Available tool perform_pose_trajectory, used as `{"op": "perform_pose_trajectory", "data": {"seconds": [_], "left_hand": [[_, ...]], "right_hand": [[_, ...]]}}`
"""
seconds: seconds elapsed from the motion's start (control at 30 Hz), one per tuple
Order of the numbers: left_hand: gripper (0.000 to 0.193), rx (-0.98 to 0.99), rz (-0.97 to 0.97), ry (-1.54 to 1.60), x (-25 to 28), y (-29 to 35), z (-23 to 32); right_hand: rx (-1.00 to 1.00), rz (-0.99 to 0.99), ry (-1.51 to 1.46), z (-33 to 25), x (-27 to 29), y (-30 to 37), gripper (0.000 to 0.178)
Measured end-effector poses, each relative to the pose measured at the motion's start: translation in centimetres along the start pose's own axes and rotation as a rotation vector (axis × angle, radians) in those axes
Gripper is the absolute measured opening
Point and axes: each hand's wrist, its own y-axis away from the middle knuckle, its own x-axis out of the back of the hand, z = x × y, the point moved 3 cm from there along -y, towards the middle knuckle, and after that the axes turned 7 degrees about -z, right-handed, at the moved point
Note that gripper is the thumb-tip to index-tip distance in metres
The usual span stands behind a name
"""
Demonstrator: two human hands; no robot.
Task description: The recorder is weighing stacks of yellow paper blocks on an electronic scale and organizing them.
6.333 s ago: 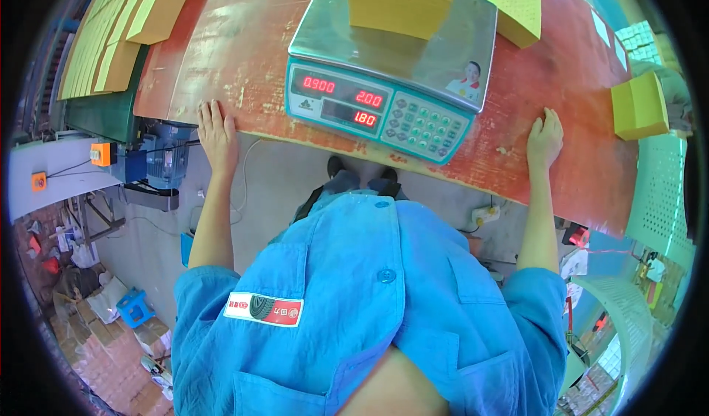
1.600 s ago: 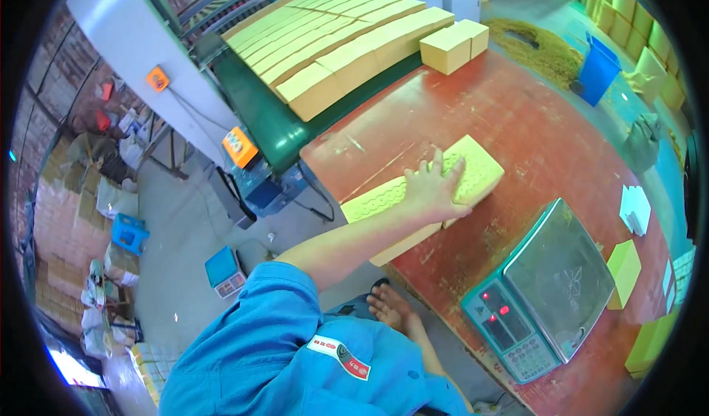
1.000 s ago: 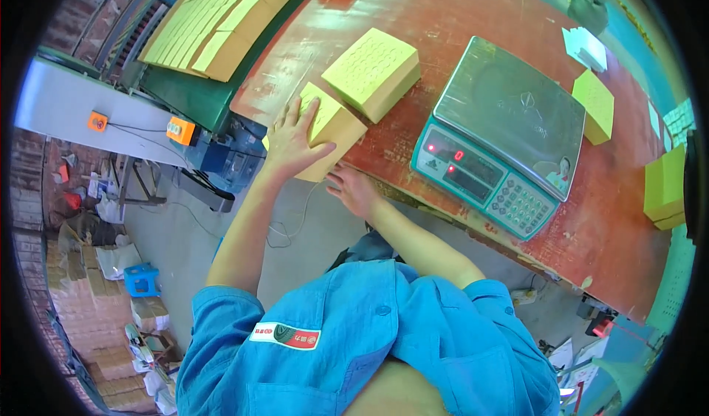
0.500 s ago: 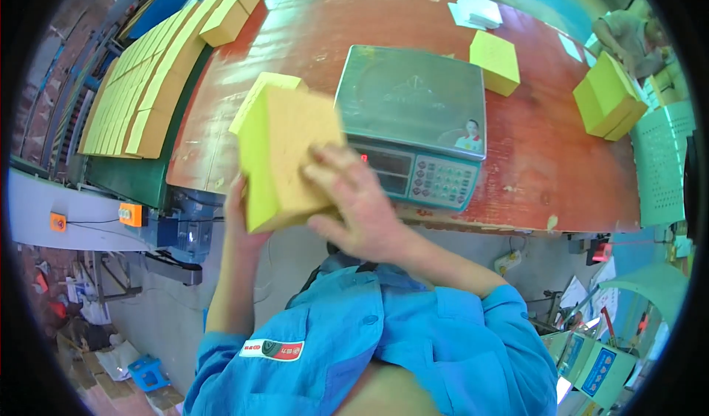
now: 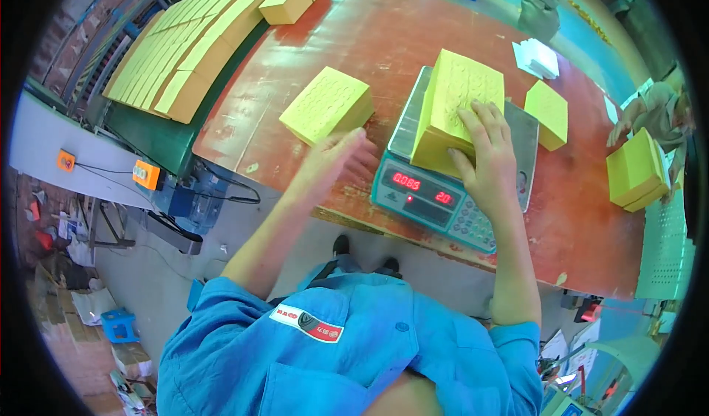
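Note:
My right hand (image 5: 487, 150) grips a yellow block (image 5: 461, 84) that looks like a stack of paper with rows of curved marks on top. Its fingers lie on the block's top and the thumb presses the near side. The block is at the left part of the metal plate of a teal digital scale (image 5: 436, 217), slightly tilted; whether its whole base rests there is hidden. Red digits glow on the scale's display. My left hand (image 5: 340, 161) is empty, fingers apart and a little blurred, just in front of a second yellow block (image 5: 325, 102) on the table.
Rows of yellow blocks (image 5: 196, 50) stand on a green surface at far left, with more blocks (image 5: 294, 1) beside them. Another block (image 5: 548, 113) sits right of the scale on the red table (image 5: 354, 36). White sheets (image 5: 537, 59) lie behind. Someone's hand (image 5: 620, 132) is near a yellow stack at right.
The yellow block went from between both my hands to the scale on the right. My left hand has let go of it, and my head view has shifted.

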Motion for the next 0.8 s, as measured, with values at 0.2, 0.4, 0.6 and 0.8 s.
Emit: {"op": "perform_pose_trajectory", "data": {"seconds": [0.2,0.4,0.6,0.8], "left_hand": [[0.091,-0.273,0.645,-1.598,8.5,-2.4,0.6],[0.098,-0.219,-0.047,-1.479,14.0,0.2,-0.4],[0.087,-0.448,-0.121,-1.528,19.9,5.3,0.5],[0.075,0.096,0.45,0.344,22.0,14.7,-13.5]], "right_hand": [[-0.011,-0.078,0.245,-6.0,2.0,-2.4,0.057],[0.219,-0.036,-0.179,-15.8,-4.1,-8.4,0.051],[-0.097,-0.46,-0.562,-12.4,-21.3,-10.5,0.054],[-0.303,-0.662,-0.734,-18.0,-23.3,-6.7,0.059]]}}
